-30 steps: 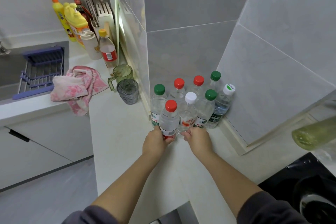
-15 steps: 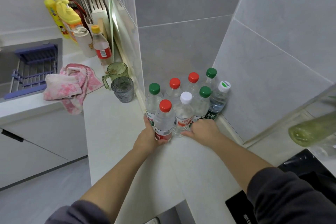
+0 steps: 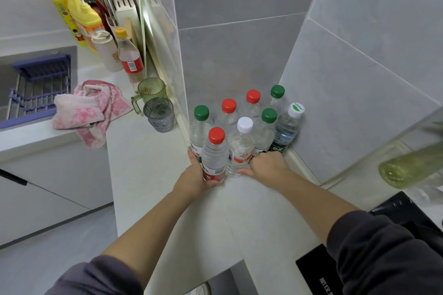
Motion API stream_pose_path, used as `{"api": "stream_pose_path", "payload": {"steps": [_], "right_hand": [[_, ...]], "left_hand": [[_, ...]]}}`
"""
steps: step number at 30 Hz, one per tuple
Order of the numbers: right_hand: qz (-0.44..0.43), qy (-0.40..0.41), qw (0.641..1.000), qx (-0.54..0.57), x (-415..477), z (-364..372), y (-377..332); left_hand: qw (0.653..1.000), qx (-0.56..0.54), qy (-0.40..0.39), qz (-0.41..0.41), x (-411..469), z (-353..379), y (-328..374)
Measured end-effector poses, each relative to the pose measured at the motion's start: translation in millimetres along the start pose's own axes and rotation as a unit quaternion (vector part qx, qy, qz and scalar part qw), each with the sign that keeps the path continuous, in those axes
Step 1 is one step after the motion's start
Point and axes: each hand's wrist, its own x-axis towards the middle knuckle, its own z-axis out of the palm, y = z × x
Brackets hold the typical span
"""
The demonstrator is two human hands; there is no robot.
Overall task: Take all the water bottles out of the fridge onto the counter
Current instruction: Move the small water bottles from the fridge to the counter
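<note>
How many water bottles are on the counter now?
8, in two corner rows. Rear, left to right: green cap, red cap, red cap, green cap. Front: red-capped bottle in the left hand, white cap, green cap, printed white cap. None looks hidden.

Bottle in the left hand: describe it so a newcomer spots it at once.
Where the tiled walls meet the counter, eight water bottles stand in the corner. The bottle is front left, nearest the camera, its base gripped by the left hand. It alone in front has a red cap; its neighbour has a white one.
</note>
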Motion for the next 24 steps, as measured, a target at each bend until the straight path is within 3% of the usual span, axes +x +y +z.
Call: {"api": "stream_pose_path", "payload": {"steps": [6, 12, 24], "right_hand": [[0.036, -0.040, 0.998, 0.013, -1.3, 1.4, -0.8], [0.096, -0.137, 0.984, 0.053, 0.7, -3.5, 0.4], [0.108, -0.088, 0.988, 0.068, 2.6, 1.4, -0.8]], "left_hand": [[1.000, 0.011, -0.001, -0.003, -1.8, -0.7, 0.7], [1.000, 0.013, -0.006, 0.007, 0.4, -1.4, -1.5], [1.000, -0.002, -0.014, 0.008, 2.8, -1.5, -0.3]]}}
